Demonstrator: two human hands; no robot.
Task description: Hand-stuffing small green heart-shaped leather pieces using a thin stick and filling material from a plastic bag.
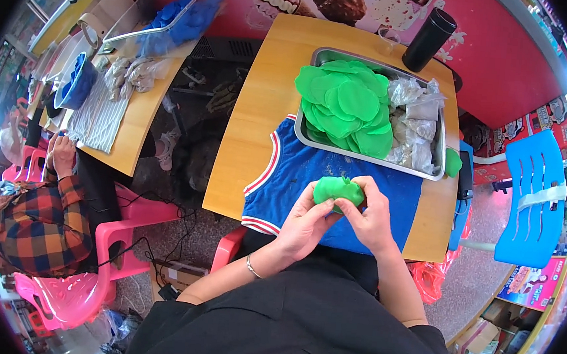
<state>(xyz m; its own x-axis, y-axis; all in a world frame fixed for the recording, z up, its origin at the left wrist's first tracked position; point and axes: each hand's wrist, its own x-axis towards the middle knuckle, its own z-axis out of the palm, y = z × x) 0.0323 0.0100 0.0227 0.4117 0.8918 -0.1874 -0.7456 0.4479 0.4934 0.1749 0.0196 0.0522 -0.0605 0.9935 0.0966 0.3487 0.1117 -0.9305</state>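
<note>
Pinching a green bundle between my two hands

My left hand point(308, 224) and right hand point(371, 216) are close together, both clamped on a rounded green bundle point(338, 190) with a small crumpled peak on top. My thumbs press its near side; most of my other fingers are hidden behind it, so I cannot tell exactly how they grip. I hold the bundle in front of me, over a blue jersey point(303, 185) with red and white trim, which lies spread across the near part of the wooden counter point(241, 134). A silver bracelet point(252, 266) circles my left wrist.

Just beyond the bundle, a metal tray point(441, 149) sits at a slant. Its left side carries a heaped pile of thin green discs point(346, 102), overlapping one another; its right side holds clear plastic bags point(416, 114) with greyish contents I cannot make out. Another green piece point(454, 162) lies just outside the tray's right edge. Behind the tray stand a black flask point(430, 39) and a clear cup point(388, 37). To my left, a person in a checked shirt point(43, 231) sits on a pink chair point(107, 236).
</note>
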